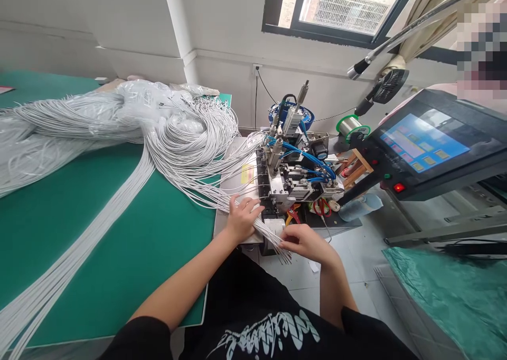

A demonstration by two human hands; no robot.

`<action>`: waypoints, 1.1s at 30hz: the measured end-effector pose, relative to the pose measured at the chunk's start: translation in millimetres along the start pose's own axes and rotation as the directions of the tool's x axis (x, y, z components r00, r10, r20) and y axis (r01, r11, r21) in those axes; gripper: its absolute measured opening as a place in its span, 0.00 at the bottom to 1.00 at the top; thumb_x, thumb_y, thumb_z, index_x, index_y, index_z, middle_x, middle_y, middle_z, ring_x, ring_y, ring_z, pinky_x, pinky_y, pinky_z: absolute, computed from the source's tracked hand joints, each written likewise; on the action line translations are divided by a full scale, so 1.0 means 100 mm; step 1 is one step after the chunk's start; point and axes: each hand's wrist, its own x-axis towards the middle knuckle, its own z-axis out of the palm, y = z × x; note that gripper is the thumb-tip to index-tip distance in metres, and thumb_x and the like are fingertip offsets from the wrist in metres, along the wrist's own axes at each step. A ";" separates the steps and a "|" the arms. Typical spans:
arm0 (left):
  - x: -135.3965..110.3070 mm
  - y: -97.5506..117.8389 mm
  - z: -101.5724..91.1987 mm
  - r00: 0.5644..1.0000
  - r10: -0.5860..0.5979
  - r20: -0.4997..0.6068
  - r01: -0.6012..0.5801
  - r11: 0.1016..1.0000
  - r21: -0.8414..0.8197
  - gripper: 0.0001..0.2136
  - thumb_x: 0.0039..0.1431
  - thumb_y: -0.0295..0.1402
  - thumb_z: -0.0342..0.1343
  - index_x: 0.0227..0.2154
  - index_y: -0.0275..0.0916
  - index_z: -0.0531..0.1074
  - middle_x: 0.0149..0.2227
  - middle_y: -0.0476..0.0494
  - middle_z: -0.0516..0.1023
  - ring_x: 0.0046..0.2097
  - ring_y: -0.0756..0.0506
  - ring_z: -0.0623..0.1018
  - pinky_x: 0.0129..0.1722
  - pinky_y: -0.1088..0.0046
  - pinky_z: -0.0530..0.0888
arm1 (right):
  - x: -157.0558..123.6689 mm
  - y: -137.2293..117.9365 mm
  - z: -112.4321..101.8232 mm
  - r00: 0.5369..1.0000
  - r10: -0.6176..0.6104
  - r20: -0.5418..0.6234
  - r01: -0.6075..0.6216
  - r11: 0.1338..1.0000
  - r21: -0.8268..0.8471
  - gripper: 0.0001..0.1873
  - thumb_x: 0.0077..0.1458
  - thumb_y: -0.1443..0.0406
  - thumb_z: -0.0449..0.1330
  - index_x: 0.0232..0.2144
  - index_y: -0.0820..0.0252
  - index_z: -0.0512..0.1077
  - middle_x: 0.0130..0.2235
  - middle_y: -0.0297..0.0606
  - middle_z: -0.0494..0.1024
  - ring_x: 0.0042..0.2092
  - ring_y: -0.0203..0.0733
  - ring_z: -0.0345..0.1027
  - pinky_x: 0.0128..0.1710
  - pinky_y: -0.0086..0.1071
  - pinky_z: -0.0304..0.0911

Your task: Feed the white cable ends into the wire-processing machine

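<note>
My left hand (pixel 242 218) is closed over a fanned bundle of thin white cables (pixel 186 154) at the front of a small machine (pixel 295 175) with blue air hoses. Its fingers pinch the cables near the machine's black fixture. My right hand (pixel 304 242) is closed on the loose cable ends (pixel 277 241), which stick out toward me just below the machine. The rest of the cables sweep back in a large loop over the green table (pixel 119 243).
A big heap of white cables (pixel 59 122) and clear bags lies at the far left. A touchscreen control box (pixel 428 146) stands right of the machine, with a wire spool (pixel 350 125) behind. Red-handled scissors (pixel 321 206) lie by the machine. Green sheeting (pixel 455 291) covers the floor at right.
</note>
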 end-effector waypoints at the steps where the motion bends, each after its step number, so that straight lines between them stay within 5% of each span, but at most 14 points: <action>1: 0.00 0.00 0.00 1.000 0.019 -0.013 -0.019 1.000 -0.008 0.19 0.49 0.18 0.50 0.42 0.43 0.73 0.45 0.45 0.78 0.46 0.43 0.75 0.57 0.52 0.52 | -0.01 0.00 -0.03 0.998 0.001 -0.055 -0.001 1.000 0.014 0.13 0.58 0.58 0.57 0.25 0.60 0.71 0.25 0.33 0.71 0.27 0.35 0.61 0.27 0.28 0.54; 4: 0.00 -0.01 0.00 0.996 0.082 -0.029 -0.083 0.996 -0.031 0.21 0.49 0.17 0.48 0.43 0.43 0.73 0.41 0.47 0.79 0.41 0.46 0.76 0.56 0.55 0.54 | -0.01 0.04 -0.08 0.967 0.041 -0.253 -0.024 0.997 0.071 0.14 0.60 0.57 0.55 0.29 0.59 0.72 0.27 0.35 0.72 0.28 0.37 0.62 0.27 0.29 0.55; 9: 0.00 -0.02 -0.01 0.991 0.131 -0.031 -0.132 0.990 -0.041 0.24 0.55 0.18 0.45 0.51 0.44 0.69 0.40 0.48 0.79 0.38 0.49 0.77 0.54 0.60 0.56 | 0.15 0.15 0.01 0.833 0.198 -0.516 -0.016 0.942 0.336 0.16 0.56 0.54 0.59 0.32 0.61 0.74 0.28 0.38 0.74 0.27 0.38 0.62 0.24 0.30 0.55; 13: 0.01 -0.01 -0.03 0.991 0.097 -0.096 -0.100 0.995 -0.030 0.17 0.63 0.25 0.49 0.53 0.44 0.67 0.39 0.49 0.80 0.36 0.50 0.77 0.53 0.62 0.57 | 0.35 0.21 0.15 0.707 0.358 -0.610 0.095 0.807 0.583 0.17 0.49 0.53 0.65 0.32 0.63 0.76 0.27 0.37 0.74 0.25 0.34 0.59 0.22 0.29 0.53; 17: 0.03 0.02 -0.05 0.986 0.062 -0.153 -0.067 0.997 -0.029 0.08 0.64 0.30 0.52 0.43 0.43 0.72 0.34 0.51 0.80 0.33 0.50 0.75 0.51 0.64 0.58 | 0.46 0.22 0.27 0.631 0.458 -0.626 0.182 0.696 0.694 0.17 0.45 0.54 0.68 0.31 0.63 0.77 0.26 0.37 0.75 0.22 0.31 0.55 0.20 0.28 0.50; 22: 0.05 0.05 -0.07 0.987 0.053 -0.151 -0.060 0.998 -0.037 0.09 0.66 0.30 0.49 0.30 0.41 0.71 0.28 0.53 0.77 0.30 0.51 0.72 0.48 0.65 0.59 | 0.48 0.23 0.33 0.649 0.453 -0.611 0.225 0.654 0.723 0.19 0.46 0.53 0.67 0.34 0.63 0.78 0.27 0.38 0.76 0.20 0.28 0.50 0.18 0.26 0.44; 33: 0.02 0.03 -0.01 0.997 0.041 -0.060 -0.043 0.998 -0.038 0.09 0.64 0.27 0.48 0.29 0.40 0.70 0.29 0.51 0.76 0.34 0.49 0.73 0.49 0.65 0.58 | 0.45 0.27 0.32 0.729 0.402 -0.554 0.170 0.678 0.715 0.20 0.50 0.51 0.63 0.36 0.62 0.77 0.29 0.38 0.76 0.20 0.30 0.50 0.18 0.28 0.45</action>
